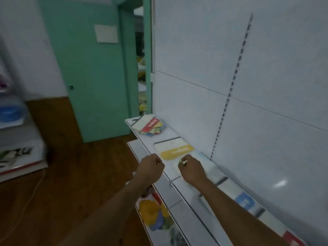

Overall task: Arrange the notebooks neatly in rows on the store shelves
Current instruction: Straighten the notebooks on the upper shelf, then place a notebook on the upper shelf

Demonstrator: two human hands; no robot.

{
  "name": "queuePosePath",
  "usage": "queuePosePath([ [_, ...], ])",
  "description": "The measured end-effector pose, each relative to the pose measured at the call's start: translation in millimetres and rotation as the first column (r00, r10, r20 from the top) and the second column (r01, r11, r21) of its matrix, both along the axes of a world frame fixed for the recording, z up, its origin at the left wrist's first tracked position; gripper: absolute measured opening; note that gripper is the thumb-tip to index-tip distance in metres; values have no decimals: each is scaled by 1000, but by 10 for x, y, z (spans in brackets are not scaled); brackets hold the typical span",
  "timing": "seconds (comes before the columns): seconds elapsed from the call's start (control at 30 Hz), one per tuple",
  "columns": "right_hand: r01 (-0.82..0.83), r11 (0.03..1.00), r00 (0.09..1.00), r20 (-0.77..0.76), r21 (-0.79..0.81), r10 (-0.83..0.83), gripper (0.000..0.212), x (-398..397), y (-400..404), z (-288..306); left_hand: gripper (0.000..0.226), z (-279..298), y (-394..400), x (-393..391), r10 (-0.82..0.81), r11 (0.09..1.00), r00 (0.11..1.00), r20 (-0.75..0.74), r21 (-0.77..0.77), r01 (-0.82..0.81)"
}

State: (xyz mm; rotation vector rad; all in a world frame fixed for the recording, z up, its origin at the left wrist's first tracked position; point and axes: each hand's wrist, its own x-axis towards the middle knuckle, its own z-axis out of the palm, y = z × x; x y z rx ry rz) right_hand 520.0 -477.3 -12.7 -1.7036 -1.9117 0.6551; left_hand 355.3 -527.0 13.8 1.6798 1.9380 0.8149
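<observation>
A white shelf point(184, 194) runs along the white back panel. Notebooks lie flat in a row on it: one with a yellow label point(174, 150), a pale one point(210, 168) under my right hand, one with a blue label point(245, 201) and one with a red label point(292, 239) at the near end. A loose pile of notebooks point(150, 126), red label on top, sits at the far end. My left hand point(150, 168) is curled at the shelf's front edge, holding nothing I can see. My right hand point(191, 170) is curled over the pale notebook; its grip is hidden.
A lower shelf point(156, 217) holds colourful printed items. A green door point(92, 73) stands beyond the shelf end, with wooden floor point(71, 174) to the left. Another rack with books and packages point(16, 157) stands at the far left.
</observation>
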Motion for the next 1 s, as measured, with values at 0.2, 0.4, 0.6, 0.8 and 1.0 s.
queuePosePath([
  [0.2,-161,985,987,27,68,159,14,-1575,533,331,9,261,113,-1603,179,984,980,-89,26,-178],
  [0.4,-251,966,966,74,64,246,12,-2765,872,330,11,244,333,-2683,266,964,959,-99,16,-266],
  [0.6,-311,950,946,98,13,308,9,-3599,1408,133,12,30,761,-3337,298,953,952,-69,-38,-301],
  [0.8,-367,930,927,75,-9,367,10,-4357,2268,-31,9,-112,1533,-3980,317,944,946,-71,-74,-322],
  [1.0,-398,917,917,52,18,396,15,-5035,3253,64,8,103,2596,-4573,319,943,938,-136,-58,-329],
])
